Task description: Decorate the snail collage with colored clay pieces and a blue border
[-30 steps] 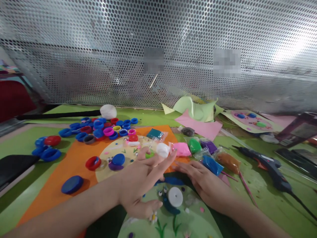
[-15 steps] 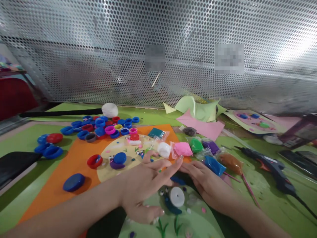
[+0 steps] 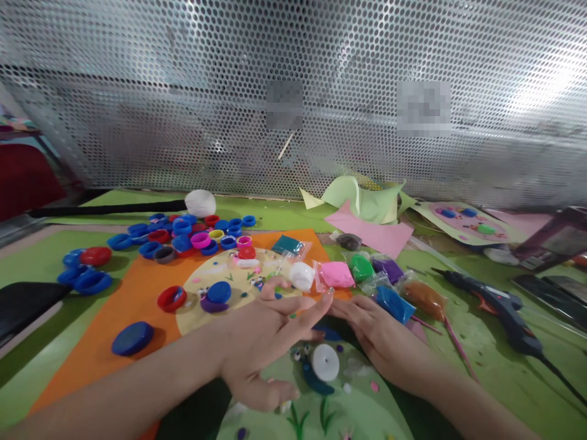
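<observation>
My left hand (image 3: 263, 342) is open above the pale green round card (image 3: 367, 415), its fingers spread and stretched out. My right hand (image 3: 371, 327) comes in from the right with fingers stretched out side by side, the tips meeting the left fingers. Any small thing between the fingertips is hidden. Below them on the card is a snail figure with a dark blue body (image 3: 316, 380) and a white bottle-cap shell (image 3: 325, 363). Behind the left hand, a cream round card (image 3: 188, 315) carries another snail with a blue cap (image 3: 219, 292).
Bags of coloured clay, including pink (image 3: 337, 274) and blue (image 3: 394, 304), lie beyond my right hand. A glue gun (image 3: 499, 305) rests at the right. Loose bottle caps (image 3: 182, 227) cluster at the back left. A perforated metal panel (image 3: 229, 110) rises behind the table.
The whole view has shifted slightly left. Both hands keep nearly the same pose, fingertips still together; nothing has visibly been picked up or put down.
</observation>
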Available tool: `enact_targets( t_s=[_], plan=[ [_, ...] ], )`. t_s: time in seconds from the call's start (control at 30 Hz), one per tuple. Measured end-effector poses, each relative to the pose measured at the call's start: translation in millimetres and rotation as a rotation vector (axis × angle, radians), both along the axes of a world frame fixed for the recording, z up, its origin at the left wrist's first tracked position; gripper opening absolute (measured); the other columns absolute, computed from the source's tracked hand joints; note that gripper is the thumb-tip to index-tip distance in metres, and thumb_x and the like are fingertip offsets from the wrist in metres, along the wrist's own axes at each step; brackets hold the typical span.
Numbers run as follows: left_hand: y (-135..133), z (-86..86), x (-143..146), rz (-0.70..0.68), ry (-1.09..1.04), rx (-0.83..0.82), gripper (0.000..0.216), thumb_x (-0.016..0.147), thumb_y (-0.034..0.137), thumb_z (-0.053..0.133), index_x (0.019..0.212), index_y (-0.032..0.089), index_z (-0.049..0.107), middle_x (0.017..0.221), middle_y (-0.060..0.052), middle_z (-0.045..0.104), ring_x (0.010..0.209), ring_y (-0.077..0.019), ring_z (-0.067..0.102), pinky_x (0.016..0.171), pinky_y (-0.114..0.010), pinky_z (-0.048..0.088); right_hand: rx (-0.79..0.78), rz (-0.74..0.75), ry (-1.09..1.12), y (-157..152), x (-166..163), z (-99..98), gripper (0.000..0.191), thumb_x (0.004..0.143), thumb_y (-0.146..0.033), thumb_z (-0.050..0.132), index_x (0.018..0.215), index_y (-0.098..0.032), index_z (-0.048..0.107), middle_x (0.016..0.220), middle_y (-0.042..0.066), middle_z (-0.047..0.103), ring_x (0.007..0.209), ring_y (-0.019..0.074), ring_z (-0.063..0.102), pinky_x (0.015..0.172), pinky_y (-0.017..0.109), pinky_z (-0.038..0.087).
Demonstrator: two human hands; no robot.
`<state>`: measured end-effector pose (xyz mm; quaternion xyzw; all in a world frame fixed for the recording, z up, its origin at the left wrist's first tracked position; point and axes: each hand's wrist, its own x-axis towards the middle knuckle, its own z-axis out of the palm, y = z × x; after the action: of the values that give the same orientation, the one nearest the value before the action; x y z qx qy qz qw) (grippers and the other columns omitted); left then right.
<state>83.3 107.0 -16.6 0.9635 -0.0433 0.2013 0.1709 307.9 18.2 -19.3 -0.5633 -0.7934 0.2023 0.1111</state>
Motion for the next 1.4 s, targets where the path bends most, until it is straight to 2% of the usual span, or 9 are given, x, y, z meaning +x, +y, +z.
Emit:
enact_targets(
  t_s=[0.13,0.27,0.4,0.5,0.63,0.83,1.0,1.2,1.4],
  plan=[
    [-2.2,2.7,1.1,0.046,-0.053,-0.103,0.082,0.085,0.059,0.024,0.142,0.012,-0.012,0.103,-0.007,0.07,0.115,-0.0319,0.049,0.095,-0.051,0.027,0.018,0.0,0.009,0.6,-0.7,-0.5,0.06,0.076,0.003,0.034,0.133,-0.014,0.041,0.115,0.014,0.054,0.105,0.023,0.05,0.091,0.041,0.044],
    [-4.3,4.9,2.5,0.015,-0.022,-0.094,0.081,0.087,0.058,0.025,0.142,0.014,-0.015,0.118,-0.006,0.063,0.122,-0.0318,0.04,0.097,-0.051,0.022,-0.002,0.005,0.009,1.7,-1.2,-0.8,0.062,0.074,0.004,0.035,0.134,-0.012,0.039,0.114,0.014,0.054,0.109,0.0232,0.048,0.093,0.04,0.043],
    [-3.6,1.3,2.2,0.023,-0.007,-0.085,0.081,0.088,0.058,0.027,0.142,0.015,-0.016,0.11,-0.008,0.066,0.119,-0.0344,0.041,0.094,-0.053,0.022,0.006,0.008,-0.016,2.7,-0.9,-1.4,0.062,0.074,0.005,0.034,0.134,-0.012,0.039,0.112,0.014,0.054,0.108,0.0236,0.048,0.093,0.041,0.043],
    [-3.1,-0.5,1.9,0.012,-0.021,-0.077,0.079,0.089,0.057,0.027,0.142,0.015,-0.014,0.108,-0.009,0.067,0.113,-0.0363,0.046,0.091,-0.054,0.023,0.018,0.012,-0.032,2.8,0.2,-2.4,0.063,0.073,0.005,0.034,0.134,-0.014,0.039,0.113,0.014,0.054,0.109,0.0235,0.048,0.093,0.042,0.043],
    [-3.3,1.2,2.0,0.037,-0.027,-0.09,0.08,0.088,0.06,0.025,0.142,0.015,-0.014,0.105,-0.008,0.067,0.099,-0.0343,0.053,0.09,-0.053,0.026,0.027,0.001,-0.031,2.1,0.4,-2.7,0.061,0.076,0.003,0.033,0.134,-0.015,0.038,0.113,0.013,0.054,0.11,0.0228,0.049,0.093,0.041,0.043],
    [-2.0,1.3,0.3,0.087,-0.127,-0.124,0.083,0.086,0.062,0.022,0.142,0.011,-0.011,0.09,-0.007,0.069,0.086,-0.0313,0.057,0.091,-0.054,0.022,0.018,-0.008,-0.022,1.4,-1.0,-0.6,0.056,0.08,0.0,0.033,0.134,-0.015,0.04,0.116,0.014,0.055,0.109,0.0229,0.05,0.092,0.04,0.044],
    [-2.3,-1.1,0.7,0.078,-0.125,-0.078,0.088,0.084,0.064,0.028,0.142,0.013,-0.015,0.106,-0.009,0.068,0.096,-0.033,0.056,0.092,-0.052,0.022,0.013,-0.005,-0.008,1.6,-1.2,-0.9,0.063,0.075,0.003,0.036,0.135,-0.017,0.039,0.117,0.012,0.055,0.111,0.0216,0.049,0.094,0.039,0.043],
    [-2.4,-0.5,0.6,0.015,-0.081,-0.05,0.087,0.084,0.061,0.031,0.142,0.013,-0.012,0.105,-0.009,0.068,0.101,-0.034,0.054,0.091,-0.05,0.022,0.041,0.01,0.012,1.1,0.2,-0.7,0.061,0.075,0.003,0.036,0.133,-0.016,0.041,0.115,0.012,0.056,0.109,0.0217,0.05,0.093,0.038,0.044],
    [0.3,4.5,-1.6,-0.004,-0.034,0.028,0.082,0.084,0.054,0.031,0.142,0.014,-0.012,0.101,-0.007,0.069,0.103,-0.0337,0.053,0.086,-0.046,0.031,0.103,0.044,0.023,0.2,3.0,-4.7,0.061,0.074,0.003,0.036,0.132,-0.014,0.041,0.112,0.014,0.056,0.106,0.0229,0.051,0.09,0.04,0.046]
  ],
)
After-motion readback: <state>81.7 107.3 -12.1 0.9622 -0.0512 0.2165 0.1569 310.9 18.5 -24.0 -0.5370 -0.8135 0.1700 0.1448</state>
